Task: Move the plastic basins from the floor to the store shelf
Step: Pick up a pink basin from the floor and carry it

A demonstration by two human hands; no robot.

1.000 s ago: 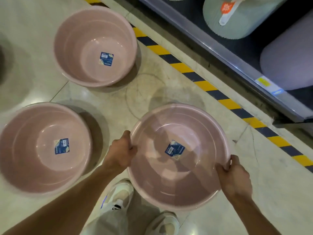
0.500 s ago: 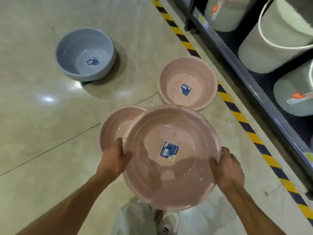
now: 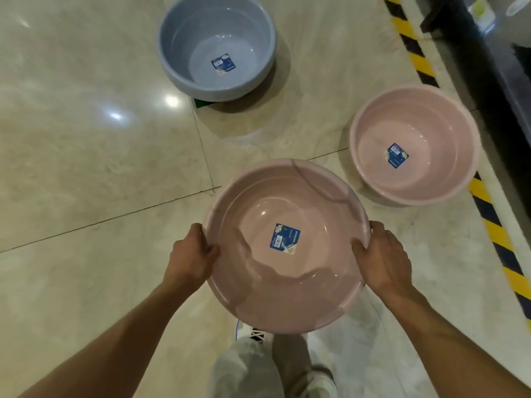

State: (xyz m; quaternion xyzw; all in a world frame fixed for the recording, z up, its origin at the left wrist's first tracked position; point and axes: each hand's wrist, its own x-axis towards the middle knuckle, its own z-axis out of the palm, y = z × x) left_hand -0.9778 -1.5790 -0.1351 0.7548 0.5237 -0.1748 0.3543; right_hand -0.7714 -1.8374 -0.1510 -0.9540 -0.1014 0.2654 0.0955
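Observation:
I hold a pink plastic basin (image 3: 287, 282) with a blue label level in front of me, above the floor. My left hand (image 3: 191, 255) grips its left rim and my right hand (image 3: 382, 258) grips its right rim. A second pink basin (image 3: 413, 116) sits on the floor to the right, close to the striped line. A blue-grey basin (image 3: 186, 53) stands on the floor farther ahead. The third pink basin seen earlier is hidden under the one I hold. Only the dark base of the store shelf (image 3: 505, 70) shows at the top right.
Yellow-and-black hazard tape (image 3: 494, 222) runs along the floor beside the shelf base. The floor is glossy beige tile (image 3: 86, 168). My legs and shoes (image 3: 273, 366) are below the held basin.
The held basin has risen and swung left with my view, covering the pink basin under it. The shelf and its buckets have slid almost out of sight to the right.

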